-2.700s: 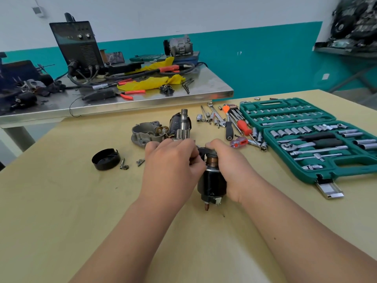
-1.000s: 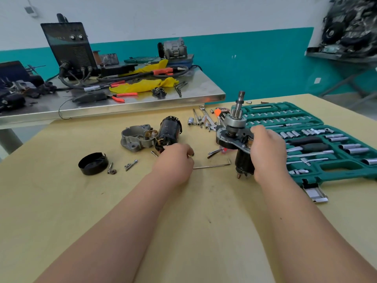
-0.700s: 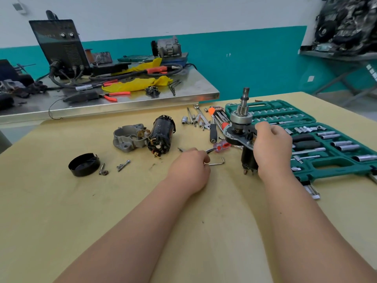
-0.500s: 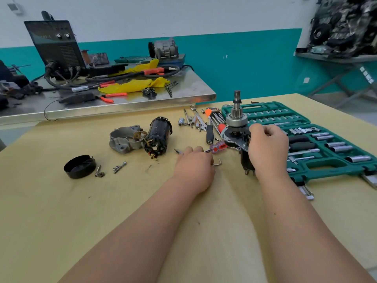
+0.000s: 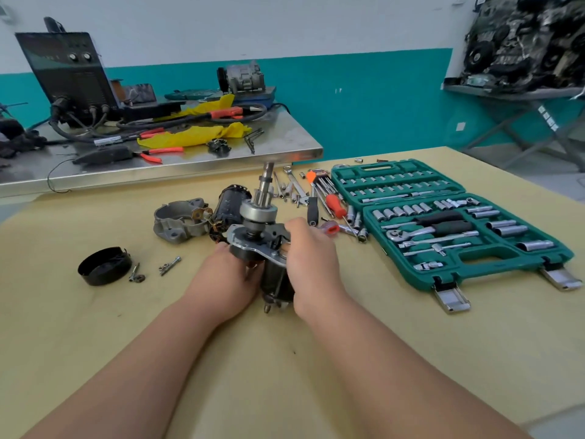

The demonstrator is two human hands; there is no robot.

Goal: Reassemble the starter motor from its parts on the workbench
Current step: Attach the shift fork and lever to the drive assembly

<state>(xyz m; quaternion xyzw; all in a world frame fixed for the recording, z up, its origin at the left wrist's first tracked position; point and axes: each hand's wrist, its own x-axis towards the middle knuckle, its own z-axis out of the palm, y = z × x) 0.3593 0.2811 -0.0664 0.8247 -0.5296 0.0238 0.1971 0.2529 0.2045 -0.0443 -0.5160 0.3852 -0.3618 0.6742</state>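
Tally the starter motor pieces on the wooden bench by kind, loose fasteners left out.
Held shaft-and-body assembly: 1
Grey end housing: 1
Black motor cylinder: 1
Black round cap: 1
Total: 4

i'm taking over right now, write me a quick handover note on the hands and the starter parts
Left hand and right hand: both grip the upright black starter motor assembly, pinion shaft pointing up.
On the wooden workbench: grey cast aluminium nose housing and black cylindrical motor body lie behind the hands; round black end cap and loose small steel bolts to the left; open green socket set case to the right.
Done: shaft, pinion and plate sit together.
Left: fit housing, motor body, cap, bolts.
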